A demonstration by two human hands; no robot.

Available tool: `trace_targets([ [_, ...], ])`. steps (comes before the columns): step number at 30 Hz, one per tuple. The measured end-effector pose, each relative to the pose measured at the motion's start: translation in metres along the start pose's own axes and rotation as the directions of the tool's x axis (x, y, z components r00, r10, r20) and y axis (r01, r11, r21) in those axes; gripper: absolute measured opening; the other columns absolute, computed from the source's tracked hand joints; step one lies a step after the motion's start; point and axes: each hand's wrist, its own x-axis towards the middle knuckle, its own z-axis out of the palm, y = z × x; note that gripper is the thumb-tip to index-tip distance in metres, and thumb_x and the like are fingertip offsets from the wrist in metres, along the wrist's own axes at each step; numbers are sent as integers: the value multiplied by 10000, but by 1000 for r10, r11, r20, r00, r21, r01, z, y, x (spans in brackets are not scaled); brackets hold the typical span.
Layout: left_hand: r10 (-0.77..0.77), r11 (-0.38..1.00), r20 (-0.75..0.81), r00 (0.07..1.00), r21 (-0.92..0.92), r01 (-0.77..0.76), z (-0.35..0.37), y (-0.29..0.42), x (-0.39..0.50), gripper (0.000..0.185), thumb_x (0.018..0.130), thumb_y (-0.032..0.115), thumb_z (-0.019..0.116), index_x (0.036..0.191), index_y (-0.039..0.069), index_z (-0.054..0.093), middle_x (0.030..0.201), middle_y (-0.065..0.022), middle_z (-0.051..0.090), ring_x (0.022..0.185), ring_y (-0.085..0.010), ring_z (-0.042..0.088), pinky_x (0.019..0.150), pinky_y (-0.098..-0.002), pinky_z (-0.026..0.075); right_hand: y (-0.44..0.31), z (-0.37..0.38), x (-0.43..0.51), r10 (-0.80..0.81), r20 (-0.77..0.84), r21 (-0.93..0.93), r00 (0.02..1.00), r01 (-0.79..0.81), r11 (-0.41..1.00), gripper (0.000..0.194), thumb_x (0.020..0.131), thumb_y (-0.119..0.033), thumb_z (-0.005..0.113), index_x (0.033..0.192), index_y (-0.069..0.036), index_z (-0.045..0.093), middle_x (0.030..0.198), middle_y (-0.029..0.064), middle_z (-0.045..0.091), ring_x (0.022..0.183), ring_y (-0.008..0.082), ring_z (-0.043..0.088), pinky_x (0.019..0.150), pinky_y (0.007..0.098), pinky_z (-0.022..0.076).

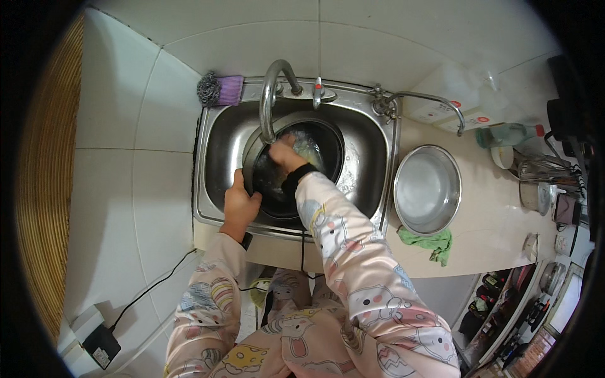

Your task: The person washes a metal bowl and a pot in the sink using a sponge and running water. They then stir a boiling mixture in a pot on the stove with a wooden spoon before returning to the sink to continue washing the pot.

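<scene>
A round pot or pan point(331, 137) with a dark inside sits in the stainless steel sink point(366, 156), water splashing in it. My left hand point(240, 201) grips its left rim, with thumb and fingers about the edge. Inside the pot, against its dark surface, is my right hand point(285, 153), blurred and partly wet. Whether its curled fingers hold anything cannot be made out. The curved chrome faucet point(267, 104) arches over the pot, its spout end just beside my right hand.
A steel basin point(427, 189) stands on the counter right of the sink, by a green cloth point(432, 243). A steel wool scourer point(208, 90) and purple sponge point(230, 90) lie at the back-left corner. A second, thin tap point(430, 94) reaches over the counter. Plastic jugs point(458, 111) stand behind.
</scene>
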Motion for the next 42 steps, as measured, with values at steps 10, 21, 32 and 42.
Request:
trace_targets([
  [10, -11, 1000, -31, 999, -3, 11, 1, -2, 0, 566, 668, 21, 618, 1194, -15, 411, 673, -235, 592, 628, -395, 605, 595, -411, 476, -6, 72, 11, 211, -15, 366, 977, -191, 911, 557, 782, -201, 489, 1226, 132, 436, 1332, 313, 364, 1242, 451, 319, 1070, 422, 222],
  [21, 9, 1000, -51, 999, -12, -10, 1, -6, -3, 564, 666, 18, 615, 1192, -19, 414, 703, -239, 600, 667, -399, 609, 617, -402, 480, -4, 6, -25, 443, -196, 852, 875, -72, 518, 521, 721, -158, 512, 1158, 124, 487, 1250, 297, 458, 1203, 439, 375, 1061, 373, 257],
  [32, -100, 995, -21, 995, 21, 100, -1, 0, -3, 515, 677, 37, 630, 1146, 0, 421, 689, -227, 598, 658, -401, 608, 612, -409, 479, 16, -5, -26, 348, -172, 777, 922, -91, 623, 670, 751, -177, 533, 1290, 144, 297, 1359, 327, 293, 1304, 419, 252, 1077, 366, 232],
  [42, 32, 999, -47, 998, -6, -32, 8, -10, -6, 515, 678, 27, 624, 1152, 18, 421, 654, -220, 588, 626, -398, 599, 597, -429, 475, 11, 98, 8, -158, 183, 30, 970, 156, 987, 365, 793, -194, 571, 1138, -78, 586, 1211, 135, 560, 1138, 345, 510, 961, 404, 382],
])
